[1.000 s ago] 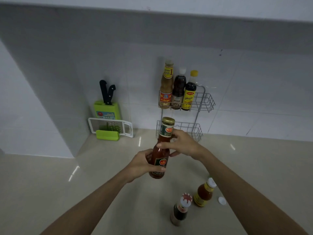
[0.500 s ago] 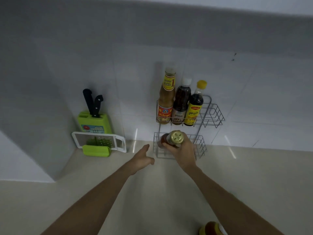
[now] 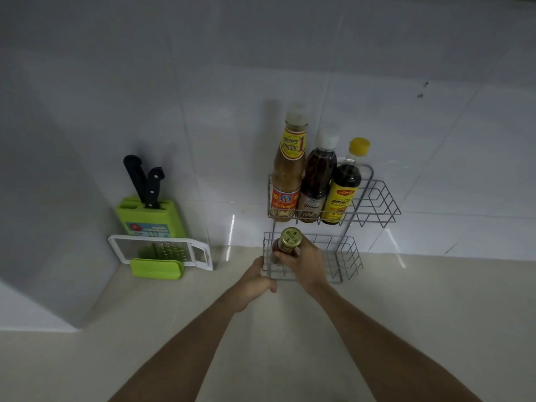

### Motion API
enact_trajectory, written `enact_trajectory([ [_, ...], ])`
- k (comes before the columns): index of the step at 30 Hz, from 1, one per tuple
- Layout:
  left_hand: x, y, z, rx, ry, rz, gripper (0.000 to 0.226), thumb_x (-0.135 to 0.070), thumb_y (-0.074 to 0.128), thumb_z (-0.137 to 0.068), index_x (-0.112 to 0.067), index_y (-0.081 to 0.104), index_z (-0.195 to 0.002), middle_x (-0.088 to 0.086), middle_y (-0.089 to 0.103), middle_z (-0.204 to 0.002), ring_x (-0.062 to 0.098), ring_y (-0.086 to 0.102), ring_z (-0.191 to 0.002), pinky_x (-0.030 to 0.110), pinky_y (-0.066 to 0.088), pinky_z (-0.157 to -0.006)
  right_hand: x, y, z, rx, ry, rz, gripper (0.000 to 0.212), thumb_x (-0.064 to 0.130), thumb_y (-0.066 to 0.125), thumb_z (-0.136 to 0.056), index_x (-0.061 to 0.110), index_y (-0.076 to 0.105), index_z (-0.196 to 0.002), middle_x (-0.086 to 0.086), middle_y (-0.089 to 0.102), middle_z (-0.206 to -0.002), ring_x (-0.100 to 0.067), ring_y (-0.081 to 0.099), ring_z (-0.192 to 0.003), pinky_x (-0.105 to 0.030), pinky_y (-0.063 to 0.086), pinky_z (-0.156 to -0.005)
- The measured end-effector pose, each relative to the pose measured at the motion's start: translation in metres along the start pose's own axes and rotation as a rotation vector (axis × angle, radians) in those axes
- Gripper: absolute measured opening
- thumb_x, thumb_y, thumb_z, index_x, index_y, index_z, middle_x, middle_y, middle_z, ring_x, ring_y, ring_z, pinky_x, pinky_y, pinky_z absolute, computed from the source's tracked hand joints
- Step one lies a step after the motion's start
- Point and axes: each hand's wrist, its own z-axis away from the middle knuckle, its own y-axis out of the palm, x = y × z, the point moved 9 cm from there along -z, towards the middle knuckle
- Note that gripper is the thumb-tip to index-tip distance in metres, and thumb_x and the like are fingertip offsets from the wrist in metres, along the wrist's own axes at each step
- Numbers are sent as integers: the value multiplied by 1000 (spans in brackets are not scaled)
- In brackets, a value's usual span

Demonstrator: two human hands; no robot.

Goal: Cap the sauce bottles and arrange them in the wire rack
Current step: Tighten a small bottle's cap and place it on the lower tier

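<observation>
A two-tier wire rack [image 3: 377,198] stands against the tiled wall. Its upper shelf holds three capped bottles: a tall tan sauce bottle [image 3: 288,169], a dark bottle with a white cap [image 3: 316,181] and a dark bottle with a yellow cap [image 3: 345,184]. My right hand [image 3: 304,259] grips a red sauce bottle with a gold cap [image 3: 291,240] by its neck, inside the left end of the lower basket [image 3: 345,256]. My left hand [image 3: 256,281] rests at the basket's front left corner, fingers curled against the wire.
A green knife block [image 3: 150,216] with two black-handled knives stands in the left corner, with a white and green grater [image 3: 162,253] leaning in front of it. The pale counter [image 3: 435,314] stretches right of the rack.
My right hand carried the red bottle from mid-air above the counter into the rack's lower basket. My left hand let go of the bottle and moved to the basket's corner. The view tilted up.
</observation>
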Motion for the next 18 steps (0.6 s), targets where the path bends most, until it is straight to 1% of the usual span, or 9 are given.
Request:
enact_trajectory([
  [1,-1,0,0,2,4,0,89,0,60,-78,-16,14,-153,5,22,-159,24,24,-144,26,31,-95,-2,1,-1,4,4,22,34,20,80,-74,14,64,-103,2,69,-95,-12,63,-90,-3,39,-69],
  [5,-2,1,0,13,0,0,93,-3,62,-78,-18,10,-153,4,19,-160,24,22,-145,26,31,-97,-6,7,-11,19,32,88,42,25,79,-76,11,61,-111,-5,70,-105,-19,63,-98,-21,46,-78],
  [7,-1,1,0,23,-8,1,94,-3,62,-77,-19,9,-154,4,18,-161,24,20,-146,27,30,-98,-7,9,-16,42,49,121,45,29,78,-77,11,59,-114,-6,71,-108,-21,64,-99,-26,49,-80],
  [9,-3,2,2,29,2,1,93,-2,62,-77,-19,11,-153,4,22,-159,23,23,-145,26,30,-96,-8,11,-22,66,63,142,47,32,77,-78,13,57,-116,-5,70,-110,-22,65,-101,-29,50,-83],
  [11,-6,2,3,28,20,4,89,1,60,-78,-18,15,-152,5,29,-155,20,30,-139,26,31,-93,-10,14,-26,87,83,149,48,34,76,-79,14,56,-117,-5,70,-112,-22,65,-103,-30,50,-85],
  [12,-7,3,3,31,28,15,86,3,59,-79,-18,18,-151,5,33,-153,17,34,-131,25,32,-92,-11,15,-28,96,94,148,49,34,76,-79,14,56,-118,-5,70,-113,-22,65,-103,-29,49,-85],
  [14,-8,5,3,45,40,32,84,5,59,-79,-21,23,-150,4,39,-148,11,36,-117,26,33,-91,-12,18,-30,112,108,137,49,33,76,-79,12,56,-119,-6,69,-114,-22,64,-104,-27,47,-85],
  [18,-8,4,1,55,38,23,84,3,61,-77,-23,25,-149,2,40,-147,10,34,-116,28,34,-92,-8,24,-32,139,97,147,51,34,75,-80,11,54,-121,-7,69,-115,-23,64,-106,-26,46,-85],
])
